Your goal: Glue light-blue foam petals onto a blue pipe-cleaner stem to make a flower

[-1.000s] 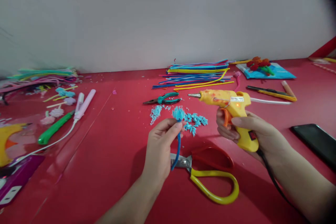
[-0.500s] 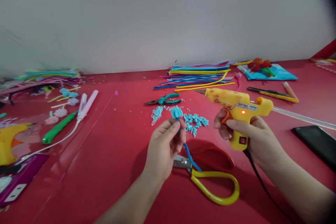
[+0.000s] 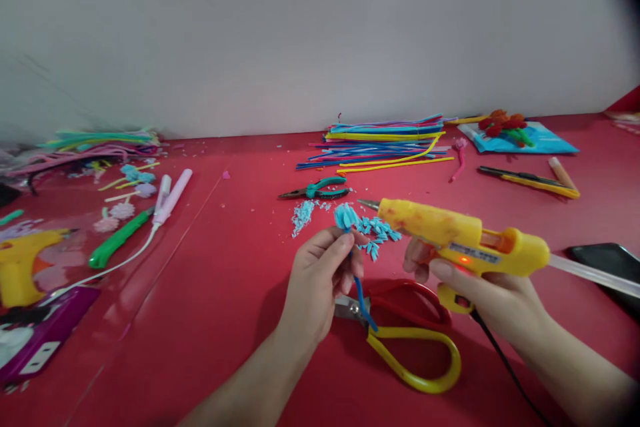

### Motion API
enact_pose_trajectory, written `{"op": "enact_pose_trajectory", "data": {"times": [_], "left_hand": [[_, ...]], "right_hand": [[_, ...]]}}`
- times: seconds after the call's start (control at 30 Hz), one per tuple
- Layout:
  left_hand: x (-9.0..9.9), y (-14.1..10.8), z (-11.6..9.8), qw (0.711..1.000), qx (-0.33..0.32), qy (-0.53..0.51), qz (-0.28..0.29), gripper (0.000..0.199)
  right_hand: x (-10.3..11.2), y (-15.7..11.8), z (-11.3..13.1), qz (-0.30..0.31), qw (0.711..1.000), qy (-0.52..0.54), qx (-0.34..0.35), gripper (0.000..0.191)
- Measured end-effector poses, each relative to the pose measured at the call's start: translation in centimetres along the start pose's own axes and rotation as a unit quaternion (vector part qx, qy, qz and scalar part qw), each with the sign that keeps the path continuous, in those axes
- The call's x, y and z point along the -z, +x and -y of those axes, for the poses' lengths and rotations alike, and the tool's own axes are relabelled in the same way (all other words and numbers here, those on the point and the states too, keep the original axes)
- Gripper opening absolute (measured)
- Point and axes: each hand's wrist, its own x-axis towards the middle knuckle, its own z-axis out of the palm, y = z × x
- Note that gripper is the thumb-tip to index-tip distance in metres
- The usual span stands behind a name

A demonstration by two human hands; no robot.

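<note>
Pinched in my left hand (image 3: pixel 316 273) is a pipe cleaner flower (image 3: pixel 345 215) with a light blue head, its darker blue stem trailing below the fingers. My right hand (image 3: pixel 480 287) grips a yellow hot glue gun (image 3: pixel 435 223), whose indicator glows orange. The metal nozzle points left, a short distance from the flower head and not touching it. A clear glue stick (image 3: pixel 595 272) sticks out of the gun's rear. Small light blue pieces (image 3: pixel 383 230) lie behind the flower. Under the stem's end rest scissors (image 3: pixel 425 383) with one red and one yellow handle.
Teal-handled pliers (image 3: pixel 320 188) and blue fluff (image 3: pixel 302 217) lie beyond my hands. Bundled pipe cleaners (image 3: pixel 385 140) sit near the wall. To the right are a cutter (image 3: pixel 525 180) and a black phone (image 3: pixel 595 257); to the left, a second glue gun (image 3: pixel 25 260) and a purple power strip (image 3: pixel 55 330).
The glue gun has come lower and tilted, so its nozzle is nearer the flower head. My left hand keeps its pinch on the flower. The whole view has shifted slightly.
</note>
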Motion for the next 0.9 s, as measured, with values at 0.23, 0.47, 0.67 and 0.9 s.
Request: {"op": "enact_pose_trajectory", "data": {"times": [0.23,0.47,0.67,0.9], "left_hand": [[0.1,0.1,0.2,1.000,-0.003,0.018,-0.026,0.017],[0.0,0.2,0.1,0.999,-0.005,0.032,-0.037,0.018],[0.2,0.2,0.2,0.997,-0.016,0.058,-0.045,0.019],[0.3,-0.5,0.2,0.971,-0.125,0.198,-0.049,0.022]], "right_hand": [[-0.8,-0.3,1.0,0.018,0.989,-0.117,0.085,0.018],[-0.6,-0.5,0.5,0.003,0.982,-0.146,0.118,0.014],[-0.8,-0.6,0.7,-0.024,0.985,-0.134,0.106,0.008],[0.2,-1.1,-0.7,-0.037,0.993,-0.083,0.070,0.015]]}}
